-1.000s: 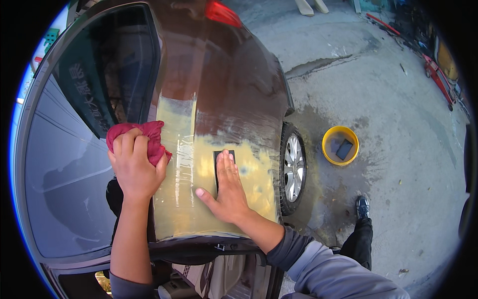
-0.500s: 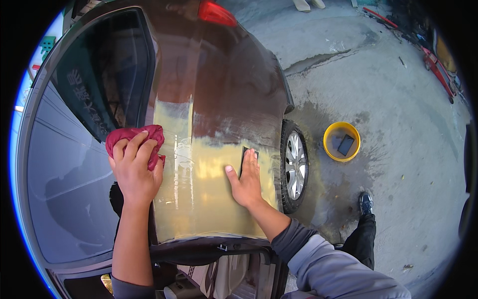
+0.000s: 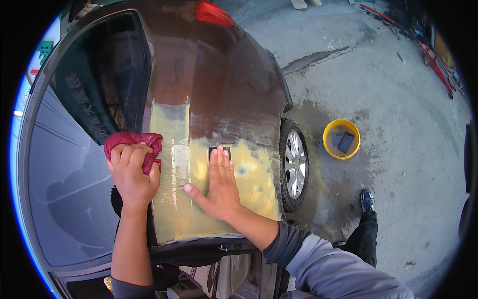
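My left hand (image 3: 132, 174) is closed round a bunched dark red cloth (image 3: 130, 139) beside the rear window pillar. Fingers stretched out flat, my right hand (image 3: 219, 192) presses a small black sheet of sandpaper (image 3: 212, 151) against the car's rear side panel (image 3: 199, 222). Most of the sheet is hidden under the fingers. Where I work, the panel is covered in yellowish filler, wet and shiny in streaks, with dark spots to the right of my hand. Around the filler the paint is dark reddish brown.
A yellow bucket (image 3: 326, 144) of cloudy water, with a dark rectangular piece (image 3: 346, 142) in it, stands on wet concrete right of the wheel (image 3: 295, 164). The opened door area shows seats (image 3: 233, 274) below. A red floor jack (image 3: 438, 70) lies at far right.
My right hand has slid left across the filler with the sandpaper, from near the wheel arch to the panel's middle. My left hand has dipped slightly, still holding the cloth.
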Demonstrator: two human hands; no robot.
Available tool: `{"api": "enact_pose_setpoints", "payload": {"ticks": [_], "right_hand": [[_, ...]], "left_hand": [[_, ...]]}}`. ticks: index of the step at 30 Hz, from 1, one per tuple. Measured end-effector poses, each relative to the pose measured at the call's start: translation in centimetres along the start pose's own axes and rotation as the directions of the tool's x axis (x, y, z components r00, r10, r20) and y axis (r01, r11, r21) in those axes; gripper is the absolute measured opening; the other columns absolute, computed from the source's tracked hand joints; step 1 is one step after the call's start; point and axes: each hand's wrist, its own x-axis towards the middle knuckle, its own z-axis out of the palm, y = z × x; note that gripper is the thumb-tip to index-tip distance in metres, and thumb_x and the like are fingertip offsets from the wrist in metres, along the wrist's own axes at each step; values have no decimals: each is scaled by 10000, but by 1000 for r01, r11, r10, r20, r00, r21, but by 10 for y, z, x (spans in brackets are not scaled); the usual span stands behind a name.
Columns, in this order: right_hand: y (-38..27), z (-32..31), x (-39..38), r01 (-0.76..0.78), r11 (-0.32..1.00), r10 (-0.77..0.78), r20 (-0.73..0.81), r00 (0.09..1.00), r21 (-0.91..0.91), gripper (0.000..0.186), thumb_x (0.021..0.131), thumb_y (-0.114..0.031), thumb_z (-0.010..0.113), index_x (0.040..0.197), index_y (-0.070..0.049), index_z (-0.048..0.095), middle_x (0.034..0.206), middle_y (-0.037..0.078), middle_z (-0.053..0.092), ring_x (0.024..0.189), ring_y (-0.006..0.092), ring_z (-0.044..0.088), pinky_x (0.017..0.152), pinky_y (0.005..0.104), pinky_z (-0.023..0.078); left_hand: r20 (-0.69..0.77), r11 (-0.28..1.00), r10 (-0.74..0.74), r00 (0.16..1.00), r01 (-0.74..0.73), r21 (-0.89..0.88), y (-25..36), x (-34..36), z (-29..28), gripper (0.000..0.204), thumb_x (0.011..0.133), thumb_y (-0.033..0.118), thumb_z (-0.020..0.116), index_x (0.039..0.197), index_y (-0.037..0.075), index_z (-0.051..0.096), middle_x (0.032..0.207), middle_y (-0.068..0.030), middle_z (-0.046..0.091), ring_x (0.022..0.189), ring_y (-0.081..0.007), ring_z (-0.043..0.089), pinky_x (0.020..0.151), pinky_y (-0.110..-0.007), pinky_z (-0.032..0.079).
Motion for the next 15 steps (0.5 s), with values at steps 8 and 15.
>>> {"api": "enact_pose_setpoints", "payload": {"ticks": [8,15], "right_hand": [[30,-1,-2,-188,980,191,-60,980,60,1160,1022,-712,539,1687,142,121,1784,334,124,1683,447,79,1369,514,77],[-18,15,-1,360,933,-360,-77,930,-7,1191,1001,-724,575,1704,111,98,1788,328,113,1687,443,57,1369,511,76]], "left_hand": [[-11,1000,12,1000,-12,12,-1,0,1,345,689,82,778,1031,112,741,1113,-47,731,1126,-330,607,1050,-516,441],[-9,1000,7,1000,-6,27,0,1,2,347,689,86,776,1033,115,741,1128,-46,735,1132,-335,609,1052,-518,439]]}}
